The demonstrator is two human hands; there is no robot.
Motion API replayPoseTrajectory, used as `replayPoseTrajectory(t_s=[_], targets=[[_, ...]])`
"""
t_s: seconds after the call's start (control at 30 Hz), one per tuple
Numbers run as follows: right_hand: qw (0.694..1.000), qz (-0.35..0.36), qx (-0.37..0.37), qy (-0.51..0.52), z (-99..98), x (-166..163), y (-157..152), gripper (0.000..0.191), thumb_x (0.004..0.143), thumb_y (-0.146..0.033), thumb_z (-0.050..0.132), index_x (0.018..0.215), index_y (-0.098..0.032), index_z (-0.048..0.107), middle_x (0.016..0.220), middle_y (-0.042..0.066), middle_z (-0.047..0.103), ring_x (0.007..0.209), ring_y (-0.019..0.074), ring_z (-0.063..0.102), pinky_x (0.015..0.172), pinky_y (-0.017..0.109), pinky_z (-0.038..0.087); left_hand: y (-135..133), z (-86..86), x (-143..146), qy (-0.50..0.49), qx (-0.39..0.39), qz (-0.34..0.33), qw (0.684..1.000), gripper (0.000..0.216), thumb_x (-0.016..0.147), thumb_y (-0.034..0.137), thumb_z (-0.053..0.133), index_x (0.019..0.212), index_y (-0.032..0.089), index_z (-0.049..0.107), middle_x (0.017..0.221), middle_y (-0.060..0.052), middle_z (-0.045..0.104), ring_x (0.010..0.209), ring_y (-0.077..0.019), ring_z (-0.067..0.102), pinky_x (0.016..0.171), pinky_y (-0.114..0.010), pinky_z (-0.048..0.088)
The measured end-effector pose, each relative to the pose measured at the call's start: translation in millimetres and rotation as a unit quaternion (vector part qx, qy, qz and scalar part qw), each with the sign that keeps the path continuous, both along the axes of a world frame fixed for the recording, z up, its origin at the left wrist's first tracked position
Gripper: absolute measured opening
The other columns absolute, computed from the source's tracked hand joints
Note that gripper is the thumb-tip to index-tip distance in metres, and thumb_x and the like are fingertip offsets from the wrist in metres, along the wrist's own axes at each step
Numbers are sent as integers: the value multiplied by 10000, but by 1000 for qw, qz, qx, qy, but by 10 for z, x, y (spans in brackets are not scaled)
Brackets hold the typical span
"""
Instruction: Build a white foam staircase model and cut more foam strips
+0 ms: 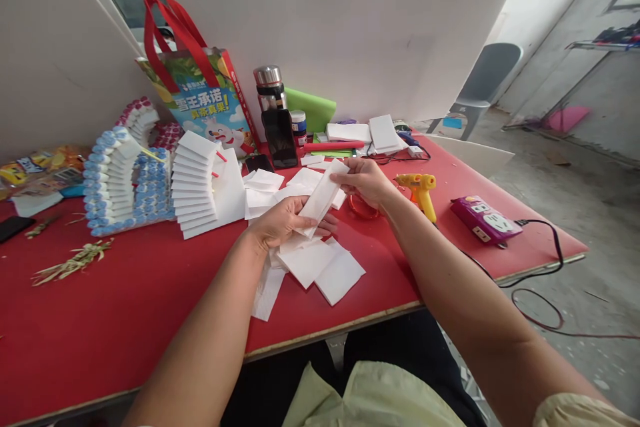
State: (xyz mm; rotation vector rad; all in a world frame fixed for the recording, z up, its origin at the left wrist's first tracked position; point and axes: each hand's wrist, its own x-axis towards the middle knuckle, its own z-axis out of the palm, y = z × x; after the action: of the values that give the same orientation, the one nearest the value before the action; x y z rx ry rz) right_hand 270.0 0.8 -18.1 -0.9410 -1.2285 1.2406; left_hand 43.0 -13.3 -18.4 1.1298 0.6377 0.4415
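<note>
Between my two hands is a folded white paper napkin (323, 197), long and narrow, tilted up to the right. My left hand (285, 220) grips its lower end with the thumb on top and fingers underneath. My right hand (363, 180) pinches the upper end between thumb and fingers. Below them, several folded white napkins (340, 273) lie overlapping on the red table (190, 320). More white napkins (263, 190) are spread just behind my left hand. To the left stands a fan-like stack of white folded pieces (195, 193).
A yellow glue gun (420, 190) and a purple power strip (485, 220) with a black cord lie at right. Behind stand a phone (280, 140), a steel flask (269, 83) and a gift bag (215, 103). Blue-and-white rolled pieces (113, 180) and dry stalks (75, 261) are at left.
</note>
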Motion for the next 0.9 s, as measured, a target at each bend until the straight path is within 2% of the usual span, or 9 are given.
replayPoseTrajectory(t_s=[0.1, 0.23, 0.4, 0.5, 0.63, 0.7, 0.73, 0.83, 0.9], targets=[[999, -36, 21, 7, -1, 46, 26, 399, 589, -372, 917, 706, -159, 600, 582, -37, 554, 475, 58, 427, 453, 225, 310, 12, -8, -6, -20, 6, -4, 1000, 503, 704, 16, 734, 1190, 112, 648, 1120, -180, 742, 987, -279, 734, 989, -453, 533], [998, -56, 41, -11, 2, 42, 33, 346, 629, -365, 880, 709, -160, 613, 546, -35, 563, 461, 76, 465, 454, 233, 350, 35, -8, -3, -40, 24, 15, 999, 538, 635, -5, 646, 1156, 130, 659, 1040, -129, 743, 773, -195, 691, 774, -359, 562], [993, -63, 86, -54, 5, -3, 20, 269, 717, -357, 811, 754, -163, 628, 555, -23, 594, 475, 97, 510, 476, 247, 404, 12, 16, 47, 1, 41, 104, 994, 232, 792, 255, 715, 992, 140, 691, 807, -55, 682, 605, -110, 557, 612, -247, 475], [990, -60, 100, -77, 12, -21, 10, 254, 744, -364, 780, 785, -165, 628, 567, -17, 607, 480, 107, 522, 494, 259, 428, -11, 2, 81, 49, 66, 123, 989, 320, 809, 438, 746, 904, 135, 706, 833, -77, 687, 546, -85, 491, 530, -225, 412], [981, -81, 91, -150, 59, 33, -11, 255, 785, -407, 719, 792, -185, 593, 590, -6, 612, 481, 124, 522, 497, 274, 423, -10, -17, 86, 61, 87, 107, 989, 340, 823, 460, 735, 826, 122, 701, 797, -87, 701, 478, -52, 390, 465, -209, 326], [949, -133, 75, -275, 110, 102, -32, 263, 829, -439, 657, 767, -198, 572, 644, 21, 636, 534, 146, 548, 520, 282, 414, -1, -6, 72, 67, 77, 121, 987, 323, 828, 444, 732, 884, 128, 693, 795, -86, 716, 484, -62, 430, 482, -210, 365], [916, -162, 59, -363, 140, 138, -44, 266, 839, -448, 638, 764, -202, 570, 689, 40, 654, 591, 170, 577, 544, 291, 417, 6, 4, 63, 73, 73, 133, 986, 323, 828, 437, 733, 920, 131, 686, 796, -89, 724, 491, -73, 465, 493, -216, 391], [772, -171, -22, -612, 218, 207, -88, 255, 807, -434, 661, 875, -194, 609, 875, 108, 695, 823, 282, 643, 639, 343, 448, 32, 29, 35, 84, 78, 173, 978, 338, 836, 420, 723, 987, 122, 672, 836, -113, 746, 526, -114, 574, 512, -240, 441], [706, -121, -71, -694, 242, 203, -113, 306, 801, -360, 659, 1029, -160, 616, 1002, 159, 693, 933, 338, 655, 695, 379, 472, 50, 37, 20, 83, 90, 191, 974, 337, 850, 410, 707, 994, 106, 680, 875, -134, 753, 559, -129, 621, 514, -239, 448]])
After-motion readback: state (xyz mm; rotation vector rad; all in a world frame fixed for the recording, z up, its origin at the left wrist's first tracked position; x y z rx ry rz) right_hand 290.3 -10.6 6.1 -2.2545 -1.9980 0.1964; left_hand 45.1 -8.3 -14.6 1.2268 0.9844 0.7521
